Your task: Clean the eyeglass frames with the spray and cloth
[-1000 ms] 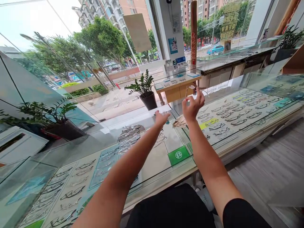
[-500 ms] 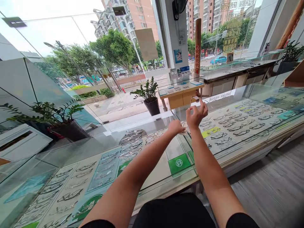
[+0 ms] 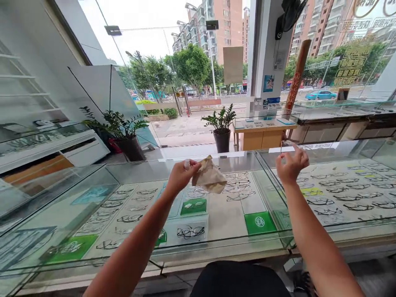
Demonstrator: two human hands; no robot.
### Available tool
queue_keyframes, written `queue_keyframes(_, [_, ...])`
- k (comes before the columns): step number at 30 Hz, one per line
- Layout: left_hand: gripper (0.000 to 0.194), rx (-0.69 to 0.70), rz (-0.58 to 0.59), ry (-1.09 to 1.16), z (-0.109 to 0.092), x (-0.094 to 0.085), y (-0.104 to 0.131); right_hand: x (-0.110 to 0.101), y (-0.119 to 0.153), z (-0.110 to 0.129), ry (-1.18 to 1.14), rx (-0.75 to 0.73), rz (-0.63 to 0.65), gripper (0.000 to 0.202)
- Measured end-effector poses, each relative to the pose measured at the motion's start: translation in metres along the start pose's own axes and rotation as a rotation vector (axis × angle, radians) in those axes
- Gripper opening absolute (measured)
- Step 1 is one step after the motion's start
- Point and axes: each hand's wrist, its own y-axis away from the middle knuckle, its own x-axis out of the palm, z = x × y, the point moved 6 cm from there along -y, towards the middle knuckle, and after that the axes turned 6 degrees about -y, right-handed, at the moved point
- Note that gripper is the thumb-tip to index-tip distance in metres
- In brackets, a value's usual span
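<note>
Lap: covered in black cloth (image 3: 235,280), plain and dark all over, rounded along the top, below the front edge of the glass counter (image 3: 222,244).
Forearms: bare above the counter, slender, tapering towards the wrists.
Left hand (image 3: 183,173): bare-skinned.
Right hand (image 3: 291,166): likewise bare.

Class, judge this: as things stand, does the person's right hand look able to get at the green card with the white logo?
Probably not: the green card lies inside the display case, under its glass, and the right hand already seems to hold thin-framed glasses.
</note>
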Motion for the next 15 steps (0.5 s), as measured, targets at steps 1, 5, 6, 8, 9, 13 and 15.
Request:
queue_keyframes(1, [0.047,-0.038,-0.033,-0.032,0.023,-0.024,0.003,-0.001,0.000,0.008,-0.001,-0.016,0.009,0.019])
queue_keyframes(5, [0.039,-0.216,-0.198,-0.227,0.111,-0.089,0.012,-0.012,0.007,0.071,-0.035,-0.110,0.017,0.016])
queue_keyframes(6, [0.037,-0.258,-0.227,-0.276,0.128,-0.097,0.013,-0.016,0.011,0.096,-0.060,-0.145,0.009,0.015])
queue_keyframes(8, [0.034,-0.281,-0.278,-0.346,0.150,-0.104,0.015,-0.025,0.024,0.151,-0.147,-0.204,-0.021,0.013])
queue_keyframes(9, [0.033,-0.264,-0.307,-0.366,0.155,-0.105,0.016,-0.027,0.031,0.181,-0.212,-0.238,-0.011,0.012])
queue_keyframes(13, [0.034,-0.133,-0.439,-0.331,0.162,-0.102,0.019,-0.017,0.051,0.280,-0.441,-0.230,0.085,0.009])
queue_keyframes(15, [0.042,-0.031,-0.466,-0.262,0.162,-0.097,0.019,-0.005,0.056,0.311,-0.530,-0.190,0.151,0.008])
